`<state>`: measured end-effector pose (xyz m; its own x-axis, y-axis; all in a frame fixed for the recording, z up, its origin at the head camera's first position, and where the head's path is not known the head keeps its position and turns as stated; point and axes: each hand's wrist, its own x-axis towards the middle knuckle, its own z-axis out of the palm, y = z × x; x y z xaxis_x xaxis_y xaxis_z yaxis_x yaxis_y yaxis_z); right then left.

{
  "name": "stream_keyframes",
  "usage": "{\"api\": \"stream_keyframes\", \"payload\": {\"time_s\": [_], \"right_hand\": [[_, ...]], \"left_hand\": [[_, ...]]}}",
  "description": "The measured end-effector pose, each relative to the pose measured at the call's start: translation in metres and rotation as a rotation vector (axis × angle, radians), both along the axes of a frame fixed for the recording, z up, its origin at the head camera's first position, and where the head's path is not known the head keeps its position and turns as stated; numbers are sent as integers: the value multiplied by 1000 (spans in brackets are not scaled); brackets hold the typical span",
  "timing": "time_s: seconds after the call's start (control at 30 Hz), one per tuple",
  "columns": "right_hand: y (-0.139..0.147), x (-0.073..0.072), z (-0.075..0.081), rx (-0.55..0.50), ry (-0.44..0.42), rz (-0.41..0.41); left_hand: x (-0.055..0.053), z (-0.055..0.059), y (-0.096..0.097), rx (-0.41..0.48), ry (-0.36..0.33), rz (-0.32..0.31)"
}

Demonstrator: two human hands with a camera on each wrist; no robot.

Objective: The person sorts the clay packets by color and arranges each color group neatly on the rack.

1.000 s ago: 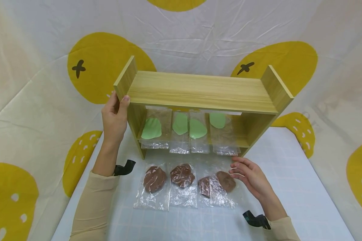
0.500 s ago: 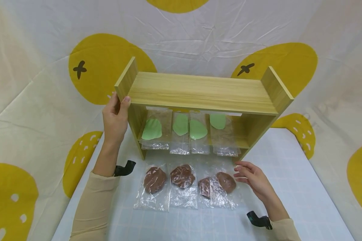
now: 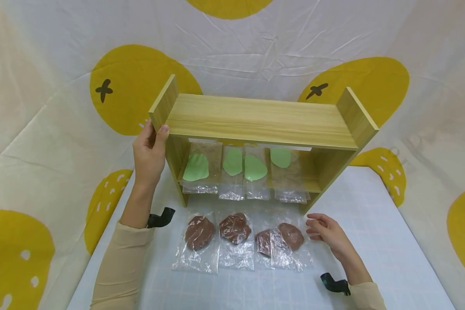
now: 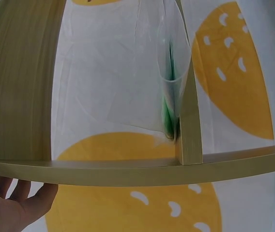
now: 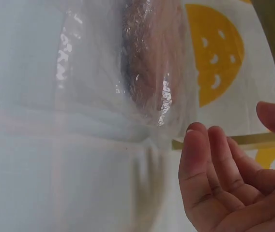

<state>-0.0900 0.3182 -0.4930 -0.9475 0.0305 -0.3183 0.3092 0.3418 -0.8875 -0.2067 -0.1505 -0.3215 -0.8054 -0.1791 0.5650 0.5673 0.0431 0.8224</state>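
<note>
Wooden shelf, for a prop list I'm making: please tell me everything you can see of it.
The shelf looks yellowish-tan and wood-grained: two side panels joined by a top board and a lower board, the panels rising above the top one. It stands on the pale tabletop, open at front and, between the boards, at back. Clear bags with light green pieces rest on the lower board, overhanging its front edge. The left hand grips the left side panel.

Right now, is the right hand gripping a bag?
No, the right hand holds nothing, its fingers loosely bent to the right of the rightmost brown lump.
</note>
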Motion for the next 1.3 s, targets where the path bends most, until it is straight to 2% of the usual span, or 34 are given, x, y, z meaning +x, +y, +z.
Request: {"api": "stream_keyframes", "payload": {"time_s": [0.13, 0.4, 1.0, 1.3], "right_hand": [[3, 1, -2, 43, -16, -6], [7, 2, -12, 196, -64, -13], [-1, -6, -27, 183, -32, -7], [-6, -8, -31, 257, -27, 28]], "left_hand": [[-1, -1, 0, -5, -1, 5], [0, 0, 1, -11, -12, 6], [2, 0, 0, -14, -14, 1], [2, 0, 0, -24, -25, 8]]}}
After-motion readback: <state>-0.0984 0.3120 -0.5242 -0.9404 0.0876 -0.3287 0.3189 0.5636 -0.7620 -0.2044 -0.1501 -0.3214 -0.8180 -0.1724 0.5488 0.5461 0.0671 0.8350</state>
